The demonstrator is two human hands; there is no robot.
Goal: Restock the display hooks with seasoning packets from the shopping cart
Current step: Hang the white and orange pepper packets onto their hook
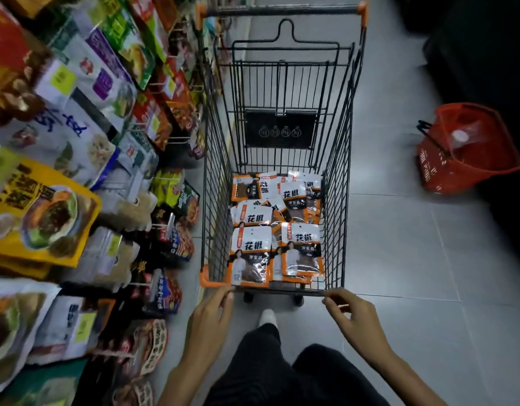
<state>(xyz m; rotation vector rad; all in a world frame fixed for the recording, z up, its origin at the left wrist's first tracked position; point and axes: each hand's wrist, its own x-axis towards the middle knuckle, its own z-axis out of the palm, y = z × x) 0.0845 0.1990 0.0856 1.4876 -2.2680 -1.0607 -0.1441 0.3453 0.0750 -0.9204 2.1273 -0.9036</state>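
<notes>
You have one shopping cart (278,159) in front of you and one red hand basket (469,148) on the floor to your right. In the cart lie the seasoning packets (278,227): you can count about seven orange-and-white faces showing, though they overlap and some underneath are hidden, so the full number cannot be told. One clear bag (465,136) sits in the basket. You see two hands, your left hand (212,317) and your right hand (352,317), and one shoe (267,317). The hanging packets (86,159) on your left are too many and too blurred to count.
</notes>
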